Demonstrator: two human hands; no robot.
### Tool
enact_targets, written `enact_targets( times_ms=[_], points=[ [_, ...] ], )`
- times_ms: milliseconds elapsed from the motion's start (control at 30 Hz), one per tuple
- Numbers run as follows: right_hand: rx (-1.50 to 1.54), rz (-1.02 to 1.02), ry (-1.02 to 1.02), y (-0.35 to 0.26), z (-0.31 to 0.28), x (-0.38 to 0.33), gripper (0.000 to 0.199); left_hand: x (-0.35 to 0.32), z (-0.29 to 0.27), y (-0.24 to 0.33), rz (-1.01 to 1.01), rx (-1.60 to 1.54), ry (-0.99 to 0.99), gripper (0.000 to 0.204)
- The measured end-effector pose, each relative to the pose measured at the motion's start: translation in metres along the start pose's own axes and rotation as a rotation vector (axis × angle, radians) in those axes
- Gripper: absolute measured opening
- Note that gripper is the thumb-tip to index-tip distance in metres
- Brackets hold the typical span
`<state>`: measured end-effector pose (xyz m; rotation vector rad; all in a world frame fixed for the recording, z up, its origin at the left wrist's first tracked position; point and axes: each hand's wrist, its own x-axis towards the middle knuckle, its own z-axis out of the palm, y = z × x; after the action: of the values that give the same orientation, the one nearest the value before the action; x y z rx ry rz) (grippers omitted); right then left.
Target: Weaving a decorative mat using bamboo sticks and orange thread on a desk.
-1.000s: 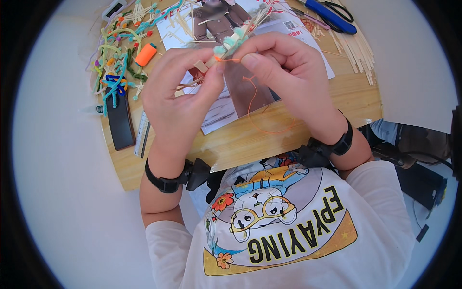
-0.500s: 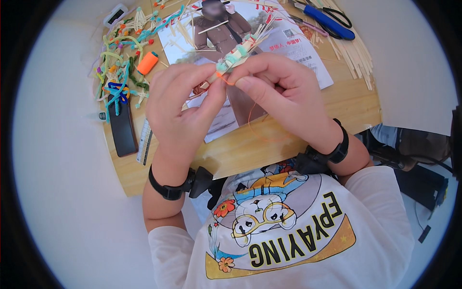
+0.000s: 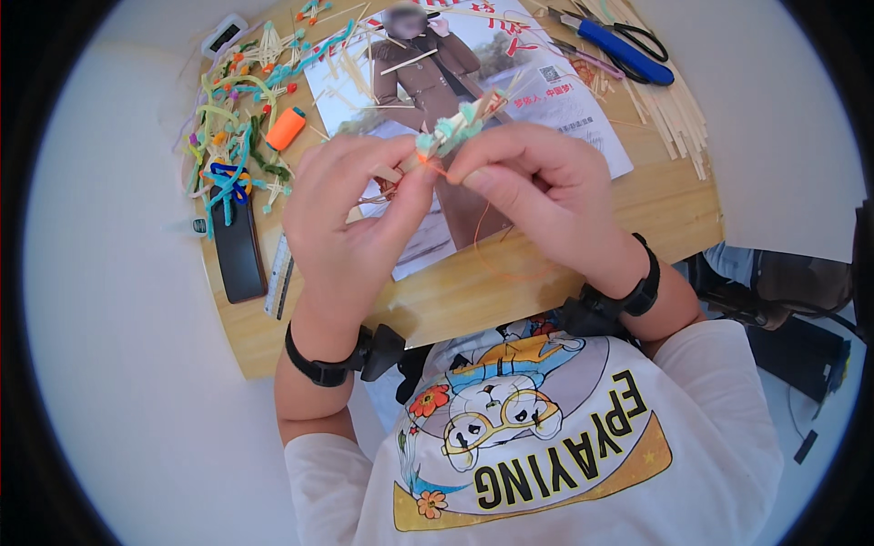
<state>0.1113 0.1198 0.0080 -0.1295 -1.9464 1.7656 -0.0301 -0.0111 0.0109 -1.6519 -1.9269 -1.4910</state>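
My left hand [image 3: 350, 200] pinches the near end of a small bundle of thin wooden sticks wrapped with pale green fuzzy stems [image 3: 452, 127]. Thumb and fingertips close over that end, hiding part of it. An orange thread [image 3: 437, 167] winds round the bundle by my left fingertips. It runs across to my right hand [image 3: 542, 187], whose thumb and forefinger are pressed together on it. A loose length of the thread hangs below the right hand in a curve. Both hands are above a magazine [image 3: 583, 136] with a person in a brown coat on its cover.
At the left lie a tangle of coloured fuzzy stems [image 3: 246, 136], an orange thread spool [image 3: 286, 128], a black phone [image 3: 238, 255] and a ruler [image 3: 279, 278]. Blue-handled pliers [image 3: 628, 55], black scissors [image 3: 645, 35] and thin wooden strips [image 3: 674, 123] are at the right.
The bundle has turned slightly, and its stick ends now splay less to the far right. My right hand has shifted a little right, with the thread still between its fingers.
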Motion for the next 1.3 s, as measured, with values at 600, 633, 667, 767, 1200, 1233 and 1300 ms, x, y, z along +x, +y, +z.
enact_targets(
  times_ms=[600, 633, 667, 767, 1200, 1233, 1300],
  points=[
    [-0.006, 0.019, 0.188, 0.008, 0.003, 0.005, 0.01, -0.001, 0.004, 0.002, -0.111, -0.178, 0.065, 0.023],
    [-0.002, -0.006, 0.209, 0.008, 0.004, 0.005, 0.01, -0.001, 0.003, 0.002, -0.112, -0.178, 0.065, 0.023],
    [0.0, -0.032, 0.232, 0.009, 0.005, 0.005, 0.01, -0.001, 0.003, 0.002, -0.088, -0.143, 0.065, 0.023],
    [-0.021, -0.011, 0.223, 0.008, 0.004, 0.005, 0.01, 0.0, 0.004, 0.004, -0.047, -0.075, 0.08, 0.023],
    [0.018, 0.024, 0.103, 0.006, 0.005, 0.001, 0.01, -0.002, 0.005, -0.001, -0.083, -0.02, 0.112, 0.024],
    [-0.023, 0.037, 0.074, 0.002, 0.004, 0.002, 0.01, -0.002, 0.005, -0.002, -0.085, -0.02, 0.112, 0.024],
    [-0.062, 0.05, 0.046, 0.001, 0.003, 0.001, 0.01, -0.003, 0.005, -0.004, -0.005, 0.004, 0.121, 0.024]
  ],
)
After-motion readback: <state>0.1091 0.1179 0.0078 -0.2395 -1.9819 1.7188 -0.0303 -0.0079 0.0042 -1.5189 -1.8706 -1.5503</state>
